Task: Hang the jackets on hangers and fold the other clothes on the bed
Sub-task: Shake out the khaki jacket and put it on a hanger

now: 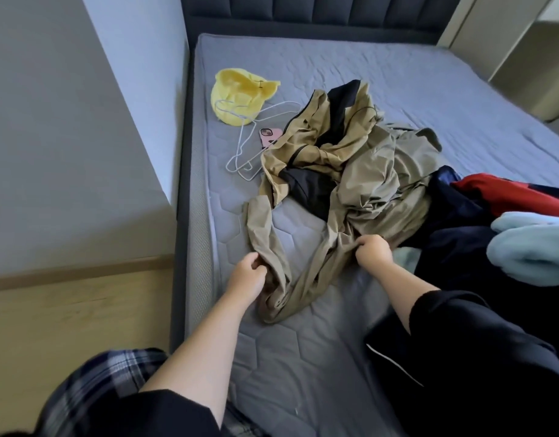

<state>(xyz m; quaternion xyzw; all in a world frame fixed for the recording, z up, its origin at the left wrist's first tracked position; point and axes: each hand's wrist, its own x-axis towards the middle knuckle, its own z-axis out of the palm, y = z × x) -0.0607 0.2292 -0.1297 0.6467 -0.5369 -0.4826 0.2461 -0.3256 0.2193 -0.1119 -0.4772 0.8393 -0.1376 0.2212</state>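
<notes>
— Where is the jacket?

— The tan jacket [366, 171] with black panels lies crumpled in the middle of the bed [303, 357], straight ahead of both hands. Its bulk heaps up toward the headboard [303, 11], and one long strip, likely a sleeve, trails back in a loop toward the bed's near edge.

— So which way does it run?

— Roughly from the near edge toward the headboard, though it is too bunched to tell collar from hem.

— And the hands?

— Both hold it. The left hand [248, 274] has its fingers curled round the trailing strip, on the side toward the bed's left edge. The right hand [374, 250] is closed in a fist on a bunch of cloth at the near side of the heap. They are apart, with the loop between them.

— Where are the hangers?

— The white wire hangers [241, 137] lie beyond the jacket, near the left edge, overlapping a yellow garment [237, 93] at their far end. A pink phone [269, 135] sits just beside them, partly under the jacket. The left hand is the nearer one.

— What does the coming move turn on?

— Probably on pulling the jacket open to find its shoulders, then reaching forward and left for a hanger. The pile of other clothes [461, 234] touches the jacket toward the right edge, so it could drag along.
</notes>
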